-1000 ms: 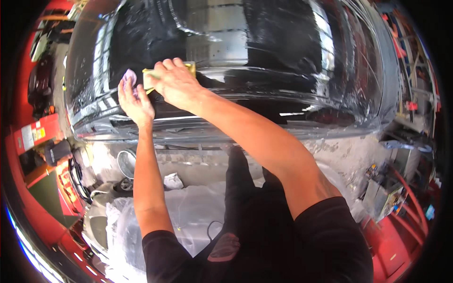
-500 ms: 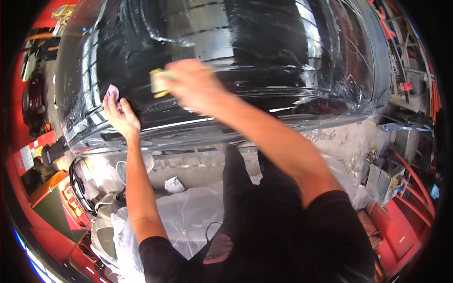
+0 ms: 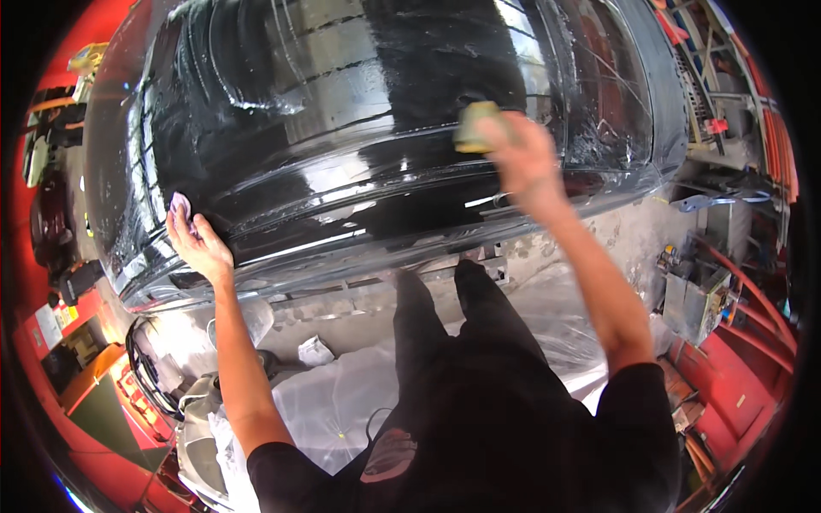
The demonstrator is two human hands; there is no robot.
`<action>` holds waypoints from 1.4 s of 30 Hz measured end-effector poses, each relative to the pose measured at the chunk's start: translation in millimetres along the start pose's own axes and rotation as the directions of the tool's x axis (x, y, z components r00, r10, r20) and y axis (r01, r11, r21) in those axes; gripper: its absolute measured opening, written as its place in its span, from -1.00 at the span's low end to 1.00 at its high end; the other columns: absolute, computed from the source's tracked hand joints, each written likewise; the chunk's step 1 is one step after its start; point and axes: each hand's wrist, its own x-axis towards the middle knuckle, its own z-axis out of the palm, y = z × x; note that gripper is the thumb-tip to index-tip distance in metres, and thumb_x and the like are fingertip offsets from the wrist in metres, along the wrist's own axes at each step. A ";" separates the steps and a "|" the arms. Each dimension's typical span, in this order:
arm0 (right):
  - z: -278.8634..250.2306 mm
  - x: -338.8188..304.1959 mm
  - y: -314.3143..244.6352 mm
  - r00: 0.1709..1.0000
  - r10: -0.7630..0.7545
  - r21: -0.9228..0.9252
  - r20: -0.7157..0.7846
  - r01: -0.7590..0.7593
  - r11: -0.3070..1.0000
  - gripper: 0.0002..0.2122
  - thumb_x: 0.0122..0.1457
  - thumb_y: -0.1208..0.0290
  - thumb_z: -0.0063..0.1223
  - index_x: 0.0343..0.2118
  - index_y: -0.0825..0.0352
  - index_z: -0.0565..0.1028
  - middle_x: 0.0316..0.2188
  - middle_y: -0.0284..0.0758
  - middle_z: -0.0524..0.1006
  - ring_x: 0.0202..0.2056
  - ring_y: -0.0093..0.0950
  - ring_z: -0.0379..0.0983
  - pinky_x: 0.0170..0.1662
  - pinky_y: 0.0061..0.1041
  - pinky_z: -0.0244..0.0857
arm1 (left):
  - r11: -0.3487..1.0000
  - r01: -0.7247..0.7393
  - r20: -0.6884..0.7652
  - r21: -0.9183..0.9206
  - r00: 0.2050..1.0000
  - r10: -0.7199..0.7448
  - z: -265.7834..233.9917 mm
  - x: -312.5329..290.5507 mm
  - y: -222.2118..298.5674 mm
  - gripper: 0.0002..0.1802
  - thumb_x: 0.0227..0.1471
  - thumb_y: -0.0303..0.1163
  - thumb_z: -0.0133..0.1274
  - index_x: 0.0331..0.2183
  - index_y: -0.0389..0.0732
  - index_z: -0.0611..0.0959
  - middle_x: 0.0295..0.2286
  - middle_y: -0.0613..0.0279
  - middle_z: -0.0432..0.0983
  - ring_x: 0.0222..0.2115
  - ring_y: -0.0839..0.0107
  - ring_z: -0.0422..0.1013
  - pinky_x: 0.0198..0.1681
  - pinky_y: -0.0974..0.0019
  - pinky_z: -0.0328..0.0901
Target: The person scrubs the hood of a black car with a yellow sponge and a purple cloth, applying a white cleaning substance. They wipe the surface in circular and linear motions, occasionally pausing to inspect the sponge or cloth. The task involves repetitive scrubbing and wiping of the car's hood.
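Observation:
A black car panel, wet and streaked with whitish suds, spreads across the upper view. On its left part rests my left hand, its fingers closed about a small, soft purple piece; whether that is cloth or something else I cannot tell. My right hand is on the right side, over the panel's near part, and grips a yellowish sponge by its right end. Motion blurs this hand and the sponge, so contact with the paint is unclear.
Clear plastic sheeting covers something behind my legs, with a crumpled white piece beside it. A coiled black hose lies at left. Metal equipment and red panels stand at right; shelving is beyond.
My right hand has swept the sponge to the right across the panel. The left hand still holds the purple piece on the same area; the whole view has shifted slightly.

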 end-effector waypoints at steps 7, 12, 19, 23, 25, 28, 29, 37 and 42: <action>92.3 95.0 -99.3 0.943 -0.300 0.084 0.146 0.291 0.953 -0.45 0.02 0.60 0.25 0.16 0.14 0.60 0.14 -0.07 0.50 0.12 -0.05 0.45 0.19 -0.06 0.33 | 1.000 -0.005 0.018 -0.013 1.000 0.005 -2.8 3.1 -1.0 -0.49 0.35 -0.16 0.03 0.19 -0.25 0.59 0.24 -0.20 0.37 0.22 -0.19 0.33 0.31 -0.09 0.19; 7.3 50.2 2.5 0.969 -0.176 -0.130 0.176 0.200 0.971 -0.47 0.01 0.61 0.27 0.12 0.12 0.62 0.11 -0.02 0.52 0.08 -0.02 0.49 0.13 -0.05 0.39 | 0.997 0.051 -0.023 0.052 0.998 -0.050 -6.3 -2.1 1.1 -0.49 0.28 -0.23 0.07 0.19 -0.22 0.60 0.26 -0.16 0.37 0.25 -0.17 0.31 0.33 -0.10 0.15; 186.2 223.6 -141.2 0.833 -0.497 0.023 0.242 0.508 0.861 -0.39 -0.08 0.59 0.32 0.14 0.15 0.54 0.11 -0.14 0.48 0.16 -0.11 0.39 0.23 -0.09 0.26 | 0.998 0.054 -0.015 0.014 0.998 -0.054 11.0 4.8 0.7 -0.48 0.22 -0.22 0.15 0.18 -0.15 0.63 0.27 -0.04 0.37 0.29 -0.04 0.27 0.35 -0.07 0.12; 140.2 188.0 -98.1 0.733 -0.658 0.058 0.171 0.660 0.749 -0.35 -0.05 0.66 0.24 0.19 0.08 0.52 0.09 -0.13 0.50 0.10 -0.10 0.46 0.12 -0.10 0.37 | 0.989 0.115 0.009 0.094 0.993 -0.116 -1.8 -8.8 -8.4 -0.48 0.23 -0.16 0.13 0.18 -0.06 0.64 0.29 0.05 0.36 0.33 0.00 0.24 0.38 -0.13 0.07; 77.2 141.6 -37.6 0.738 -0.620 -0.018 0.268 0.647 0.762 -0.29 -0.08 0.70 0.23 0.22 0.04 0.54 0.11 -0.03 0.50 0.04 -0.03 0.51 0.09 -0.07 0.42 | 0.982 0.146 -0.003 0.119 0.989 -0.147 -8.0 -11.7 -2.4 -0.48 0.22 -0.15 0.13 0.18 -0.06 0.64 0.29 0.05 0.36 0.33 0.00 0.23 0.40 -0.15 0.05; 25.5 96.9 -6.8 0.817 -0.454 -0.071 0.354 0.508 0.858 -0.26 -0.18 0.67 0.25 0.20 0.07 0.59 0.13 0.01 0.47 0.09 -0.01 0.46 0.17 -0.04 0.34 | 0.985 0.150 -0.021 0.090 0.989 -0.149 -1.7 -10.2 1.8 -0.46 0.22 -0.13 0.13 0.20 -0.04 0.62 0.30 0.07 0.35 0.34 0.01 0.22 0.42 -0.19 0.02; 37.4 111.1 -17.7 0.792 -0.492 -0.077 0.360 0.551 0.831 -0.25 -0.19 0.68 0.24 0.21 0.07 0.58 0.13 0.00 0.47 0.10 -0.01 0.44 0.18 -0.03 0.32 | 0.987 0.145 -0.029 0.075 0.989 -0.143 1.4 -10.4 4.1 -0.45 0.22 -0.13 0.13 0.20 -0.04 0.62 0.30 0.07 0.35 0.34 0.01 0.22 0.42 -0.19 0.02; 128.7 191.8 -110.9 0.649 -0.662 0.027 0.375 0.706 0.708 -0.31 -0.05 0.65 0.25 0.24 0.07 0.52 0.18 0.00 0.43 0.17 0.00 0.39 0.22 -0.05 0.29 | 0.983 0.154 0.038 0.096 0.987 -0.158 -2.4 -6.6 -10.8 -0.45 0.26 -0.07 0.09 0.21 -0.05 0.62 0.32 0.10 0.33 0.36 0.00 0.18 0.42 -0.19 0.02; 51.4 119.4 -26.4 0.762 -0.531 -0.032 0.371 0.582 0.812 -0.28 -0.05 0.69 0.25 0.26 0.05 0.53 0.15 0.05 0.45 0.10 0.02 0.47 0.14 -0.06 0.34 | 0.981 0.134 0.037 0.142 0.989 -0.140 -13.3 -9.4 -9.9 -0.43 0.22 -0.06 0.13 0.21 -0.01 0.62 0.32 0.09 0.33 0.36 0.02 0.19 0.41 -0.19 0.03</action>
